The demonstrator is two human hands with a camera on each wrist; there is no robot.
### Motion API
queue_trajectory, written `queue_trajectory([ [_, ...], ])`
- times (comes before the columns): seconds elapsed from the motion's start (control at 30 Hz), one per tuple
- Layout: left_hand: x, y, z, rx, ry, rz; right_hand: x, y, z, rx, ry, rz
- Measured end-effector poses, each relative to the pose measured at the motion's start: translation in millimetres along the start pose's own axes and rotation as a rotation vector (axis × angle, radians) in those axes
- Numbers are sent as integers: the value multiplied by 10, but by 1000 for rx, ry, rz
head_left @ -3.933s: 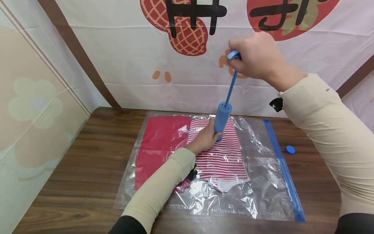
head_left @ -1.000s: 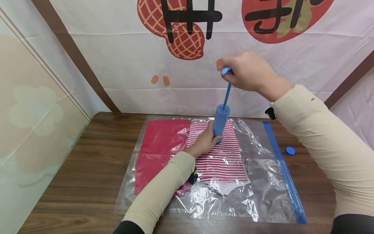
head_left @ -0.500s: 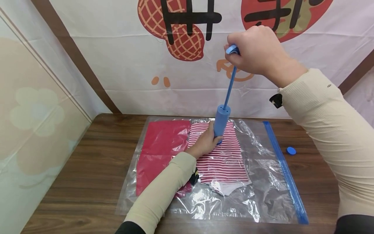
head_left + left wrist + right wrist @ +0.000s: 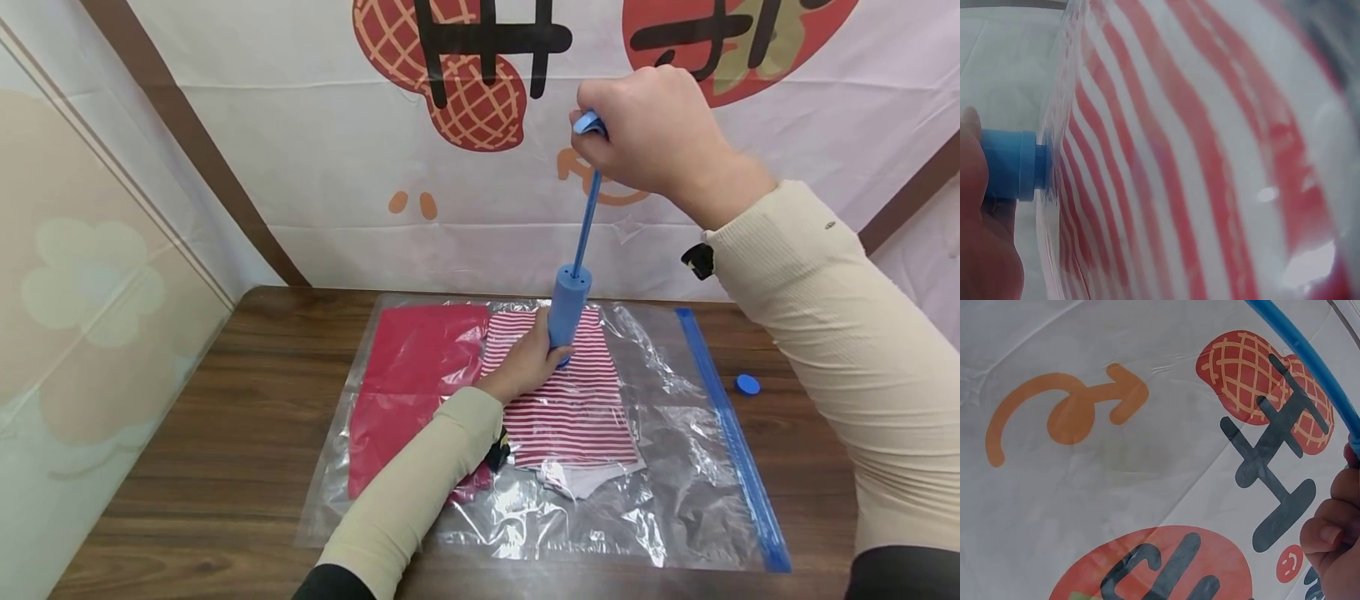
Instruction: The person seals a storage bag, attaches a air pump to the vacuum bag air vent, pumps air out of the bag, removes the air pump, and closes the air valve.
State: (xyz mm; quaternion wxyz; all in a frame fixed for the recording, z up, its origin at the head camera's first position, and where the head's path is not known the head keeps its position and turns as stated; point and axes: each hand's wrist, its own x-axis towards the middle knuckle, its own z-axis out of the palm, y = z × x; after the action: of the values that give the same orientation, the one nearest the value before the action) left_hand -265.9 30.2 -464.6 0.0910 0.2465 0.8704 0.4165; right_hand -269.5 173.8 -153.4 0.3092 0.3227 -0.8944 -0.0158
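Observation:
A blue hand pump [image 4: 571, 304] stands slightly tilted on a clear zip-top vacuum storage bag [image 4: 660, 492]. My left hand [image 4: 527, 357] grips the lower part of its barrel; the left wrist view shows the pump's nozzle end [image 4: 1040, 166] against the plastic over striped cloth. High above, my right hand [image 4: 648, 133] holds the pump's handle [image 4: 589, 123], with a long stretch of the rod [image 4: 587, 221] drawn out. Inside the bag lie a folded red garment [image 4: 420, 375] and a red-and-white striped garment [image 4: 573, 417]. In the right wrist view, curled fingers [image 4: 1329, 534] show beside the blue rod.
A small round blue cap [image 4: 747, 384] lies on the wooden table [image 4: 187, 450], right of the bag's blue zip strip [image 4: 731, 433]. A printed cloth backdrop [image 4: 337, 167] hangs behind the table, and a patterned panel [image 4: 97, 333] stands at the left.
One second ago the right hand was lower; it has risen, pulling the pump rod further out. Since half a second ago it has shifted only slightly. The left hand stays on the barrel.

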Motion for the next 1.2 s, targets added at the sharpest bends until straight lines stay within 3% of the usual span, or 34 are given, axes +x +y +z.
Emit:
queue_trajectory([
  [0.3, 2, -26, 3, -4, 14, 4, -75, -50, 83, 26, 33, -2],
  [0.5, -13, -26, 6, 1, 14, 20, -178, -67, 254, 55, 26, -30],
  [0.87, 7, -35, 17, 4, 27, 27, -450, -159, 784, 87, -130, -44],
  [1.2, 2, -49, 23, 0, 42, 53, -632, -229, 1042, 117, -237, -10],
])
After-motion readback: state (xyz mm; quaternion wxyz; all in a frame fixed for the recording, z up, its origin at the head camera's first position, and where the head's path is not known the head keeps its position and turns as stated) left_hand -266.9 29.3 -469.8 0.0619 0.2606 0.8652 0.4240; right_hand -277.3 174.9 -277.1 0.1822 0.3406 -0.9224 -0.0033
